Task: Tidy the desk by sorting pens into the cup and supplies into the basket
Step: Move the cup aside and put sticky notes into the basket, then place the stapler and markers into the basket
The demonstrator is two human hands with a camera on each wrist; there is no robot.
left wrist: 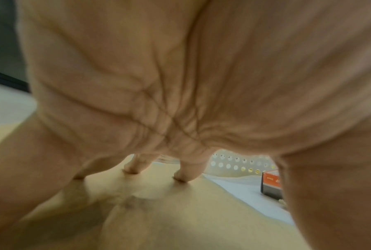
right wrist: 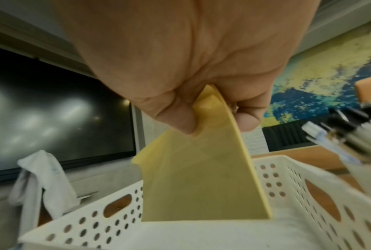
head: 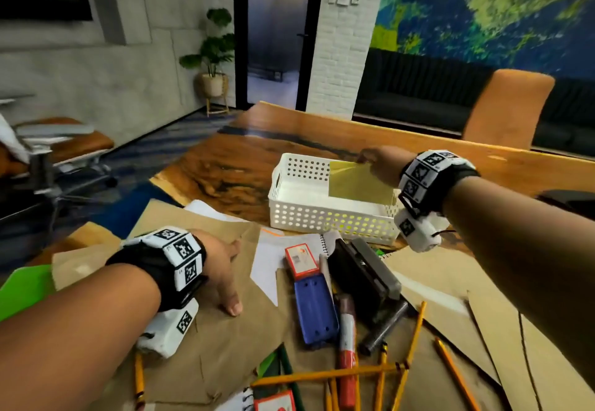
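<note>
My right hand (head: 376, 162) pinches the top corner of a yellow sticky-note pad (head: 357, 185) and holds it inside the white perforated basket (head: 322, 217). In the right wrist view the pad (right wrist: 201, 182) hangs from thumb and fingers (right wrist: 180, 118), its lower edge near the basket's floor (right wrist: 180, 236). My left hand (head: 222, 269) rests with spread straight fingers on brown paper (head: 206, 339), holding nothing; its fingertips (left wrist: 184, 175) press the sheet. Several yellow pencils (head: 322, 375), a red marker (head: 347, 346) and a green pencil (head: 286, 368) lie at the front.
A blue stapler (head: 315, 307), a red-and-white box (head: 301, 259), a black hole punch (head: 363, 275) and a spiral notebook (head: 322, 243) sit between my hands. A cup of pens (right wrist: 351, 128) stands right of the basket. Green folder (head: 22, 288) at left; an orange chair (head: 502, 108) behind the table.
</note>
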